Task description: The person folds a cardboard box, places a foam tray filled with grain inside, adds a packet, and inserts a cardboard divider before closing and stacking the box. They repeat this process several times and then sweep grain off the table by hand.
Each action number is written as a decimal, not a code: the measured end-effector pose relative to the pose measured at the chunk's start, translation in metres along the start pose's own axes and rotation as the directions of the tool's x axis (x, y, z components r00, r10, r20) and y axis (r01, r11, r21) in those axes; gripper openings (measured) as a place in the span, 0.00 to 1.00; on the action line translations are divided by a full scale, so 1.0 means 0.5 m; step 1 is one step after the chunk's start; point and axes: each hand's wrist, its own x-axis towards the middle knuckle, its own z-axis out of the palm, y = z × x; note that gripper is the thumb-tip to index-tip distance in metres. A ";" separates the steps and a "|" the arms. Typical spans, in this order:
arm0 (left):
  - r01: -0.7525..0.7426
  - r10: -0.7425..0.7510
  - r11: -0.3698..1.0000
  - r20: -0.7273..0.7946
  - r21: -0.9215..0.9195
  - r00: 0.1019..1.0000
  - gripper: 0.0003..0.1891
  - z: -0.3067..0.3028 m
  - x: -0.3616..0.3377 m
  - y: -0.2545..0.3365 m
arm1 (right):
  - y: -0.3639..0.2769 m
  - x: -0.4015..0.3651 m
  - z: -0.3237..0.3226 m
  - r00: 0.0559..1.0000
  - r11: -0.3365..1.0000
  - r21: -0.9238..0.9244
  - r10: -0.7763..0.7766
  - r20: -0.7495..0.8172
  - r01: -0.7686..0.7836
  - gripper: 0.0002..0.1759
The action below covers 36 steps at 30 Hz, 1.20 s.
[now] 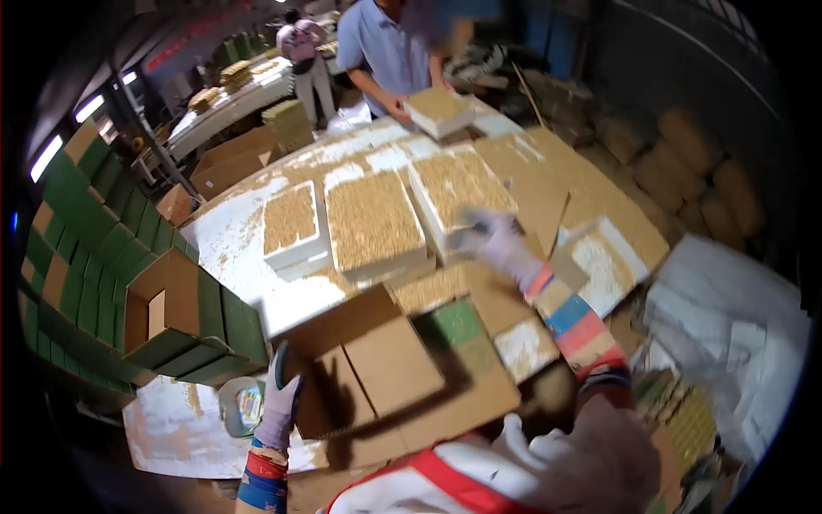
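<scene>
My left hand (pixel 277 403), in a pale glove with dark fingertips, grips the left wall of an open cardboard box (pixel 396 360). The box's inside shows bare brown flaps at the bottom. My right hand (pixel 501 248), gloved and smeared by motion, is at the near end of a white foam tray (pixel 437 218) heaped with tan, grain-like pieces. Whether its fingers close on the tray cannot be made out. To the left stand two similar filled trays, a middle one (pixel 375 221) and a smaller one (pixel 291 224).
A co-worker (pixel 385 51) across the table (pixel 231 210) holds another filled tray (pixel 439 111). Green boxes (pixel 103 214) are stacked at left, beside an open box (pixel 163 300). A small bowl (pixel 242 406) sits near my left hand. Sacks (pixel 685 163) line the right wall.
</scene>
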 end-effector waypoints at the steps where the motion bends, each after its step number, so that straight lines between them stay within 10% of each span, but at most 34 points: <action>1: 0.025 -0.026 0.998 -0.018 -0.053 0.999 0.32 0.018 0.003 0.007 | 0.044 0.099 -0.074 0.859 0.944 -0.327 -0.208 -0.467 0.050 0.43; 3: 0.063 -0.070 0.988 -0.046 -0.144 0.996 0.33 0.039 0.006 0.024 | 0.204 0.277 -0.218 0.821 0.856 -0.400 0.048 -0.569 -0.327 0.43; 5: 0.123 -0.136 0.970 -0.049 -0.211 0.989 0.33 0.038 -0.007 0.034 | 0.280 0.380 -0.278 0.918 0.672 -0.627 0.323 -0.232 -0.395 0.45; 8: 0.170 -0.185 0.964 -0.056 -0.204 0.981 0.33 0.027 -0.003 0.027 | 0.288 0.403 -0.247 0.948 0.978 -0.081 0.207 0.241 -0.193 0.45; 16: 0.524 -0.541 0.730 0.097 -0.438 0.835 0.34 0.015 0.010 0.137 | 0.048 0.215 -0.263 0.964 0.935 0.248 0.266 -0.011 -0.255 0.35; 17: 0.231 -0.241 0.921 0.007 -0.312 0.970 0.35 0.024 0.004 0.089 | 0.007 0.189 -0.268 0.950 0.923 0.260 0.307 -0.051 -0.284 0.30; 20: 0.324 -0.302 0.819 0.125 -0.473 0.945 0.36 0.062 0.026 0.112 | -0.095 0.125 -0.222 0.874 0.701 0.544 0.250 0.417 -0.460 0.29; 22: 0.067 -0.082 0.952 -0.037 -0.300 0.996 0.36 0.127 0.035 -0.015 | -0.195 0.041 -0.079 0.951 0.813 0.511 0.160 0.265 -0.279 0.32; 26: 0.158 -0.270 0.821 -0.129 -0.549 0.954 0.31 0.118 0.046 0.039 | -0.178 0.033 0.055 0.965 0.992 -0.124 0.036 0.260 -0.003 0.39; 28: 0.129 -0.252 0.816 -0.146 -0.564 0.957 0.30 0.102 0.044 0.012 | -0.205 0.011 0.120 0.876 0.987 -0.157 0.043 0.480 0.037 0.41; 30: 0.019 -0.187 0.494 -0.085 -0.869 0.979 0.28 0.101 0.054 0.018 | -0.223 -0.002 0.152 0.748 0.993 -0.115 0.067 0.660 0.013 0.43; 34: 0.142 -0.320 0.526 -0.040 -0.839 0.947 0.25 0.082 0.030 0.086 | -0.208 0.010 0.235 0.425 0.895 -0.446 0.407 0.809 -0.008 0.42; 36: 0.095 -0.282 0.593 -0.095 -0.800 0.955 0.23 0.082 0.037 0.065 | -0.195 0.001 0.286 0.417 0.927 -0.376 0.338 0.844 0.009 0.38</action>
